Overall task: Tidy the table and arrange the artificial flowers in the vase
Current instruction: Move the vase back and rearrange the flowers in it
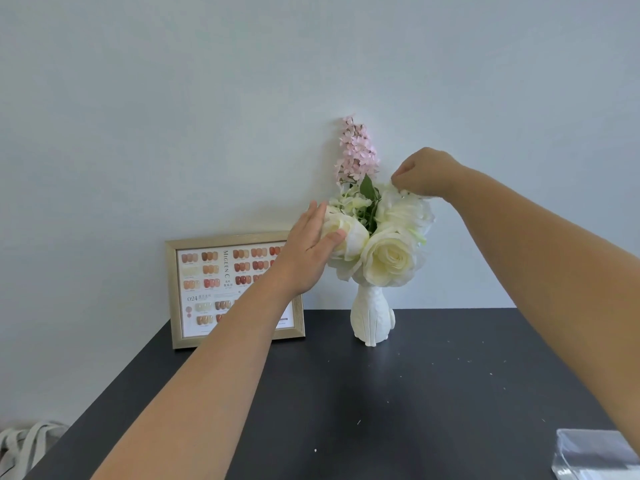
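Cream and white blooms already fill the vase (371, 318); it stands upright on the dark table (381, 410), near the back edge by the wall, just right of the framed colour chart (194, 289).

Your left hand (310, 252) lies flat and spread against the left rose (346, 237), fingers straight, thumb touching the petals. It cups the bloom rather than clamping it.

Your right hand (427, 173) is curled above the upper right bloom (403, 209), fingertips drawn together in a pinch at its top petals. Whether they hold a petal or only touch it cannot be told.

Front rose (389, 258) faces you, untouched. Pink spray (356, 150) rises tallest at the back, with green leaves below it.

Progress, as a judgement: flowers look all in; no loose stems show on the table. You seem to be at the fluffing and spacing stage, close to the end of arranging.

Left to do, likely: small pale specks scattered over the tabletop want wiping. Clear plastic item (595, 455) at the near right corner may want putting away; what it is cannot be told. Grey-white fabric (27, 441) shows off the table at lower left.
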Demonstrator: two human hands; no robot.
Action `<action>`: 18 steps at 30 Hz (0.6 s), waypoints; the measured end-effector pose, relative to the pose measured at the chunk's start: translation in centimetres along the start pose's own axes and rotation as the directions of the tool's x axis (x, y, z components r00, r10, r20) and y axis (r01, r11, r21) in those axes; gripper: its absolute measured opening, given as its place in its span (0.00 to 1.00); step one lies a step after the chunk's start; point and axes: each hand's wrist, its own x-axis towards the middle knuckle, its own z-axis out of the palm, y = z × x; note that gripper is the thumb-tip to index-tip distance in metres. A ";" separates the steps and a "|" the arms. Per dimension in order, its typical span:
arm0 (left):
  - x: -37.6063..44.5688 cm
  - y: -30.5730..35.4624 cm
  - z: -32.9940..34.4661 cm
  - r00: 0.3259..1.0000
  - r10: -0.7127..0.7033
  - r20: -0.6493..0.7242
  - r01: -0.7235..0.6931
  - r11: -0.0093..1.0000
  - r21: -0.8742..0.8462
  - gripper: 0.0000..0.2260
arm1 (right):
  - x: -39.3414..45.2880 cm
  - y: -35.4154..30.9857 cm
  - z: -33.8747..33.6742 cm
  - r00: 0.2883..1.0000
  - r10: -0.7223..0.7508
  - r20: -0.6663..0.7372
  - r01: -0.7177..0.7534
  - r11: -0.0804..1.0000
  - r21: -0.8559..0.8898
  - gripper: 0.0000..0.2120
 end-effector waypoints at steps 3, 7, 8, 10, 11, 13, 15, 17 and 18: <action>0.0 0.3 0.2 0.998 0.049 -0.026 -0.047 0.998 0.050 0.34 | 1.1 -1.3 0.3 0.992 -0.058 -0.108 0.066 0.995 0.071 0.17; 0.0 0.5 0.8 0.993 0.117 -0.021 -0.113 0.987 0.113 0.30 | 2.4 -3.6 2.1 0.992 -0.123 0.037 0.113 0.973 0.201 0.35; 0.1 0.6 0.8 0.992 0.124 -0.014 -0.121 0.986 0.115 0.29 | 2.7 -4.1 2.5 0.990 -0.131 0.054 0.117 0.973 0.200 0.37; 0.1 0.6 0.8 0.991 0.131 -0.004 -0.130 0.984 0.121 0.28 | 3.4 -4.6 3.2 0.991 -0.127 0.046 0.117 0.978 0.171 0.35; 0.1 0.6 0.7 0.991 0.133 0.000 -0.132 0.983 0.129 0.28 | 3.7 -4.8 3.5 0.993 -0.113 0.036 0.106 0.982 0.158 0.32; 0.1 0.5 0.6 0.990 0.139 0.006 -0.138 0.979 0.152 0.27 | 3.9 -5.0 3.9 0.997 -0.082 0.016 0.078 0.985 0.152 0.25; 0.0 0.4 0.7 0.990 0.144 0.004 -0.142 0.975 0.168 0.27 | 4.0 -5.3 4.4 0.998 -0.056 -0.006 0.056 0.984 0.169 0.24; -0.1 0.3 0.8 0.991 0.137 0.003 -0.136 0.977 0.162 0.27 | 4.0 -5.6 4.7 0.999 -0.044 -0.021 0.046 0.989 0.144 0.23; -0.1 0.2 0.8 0.991 0.132 0.002 -0.131 0.978 0.160 0.27 | 4.0 -5.6 4.8 0.999 -0.041 -0.020 0.043 0.992 0.118 0.21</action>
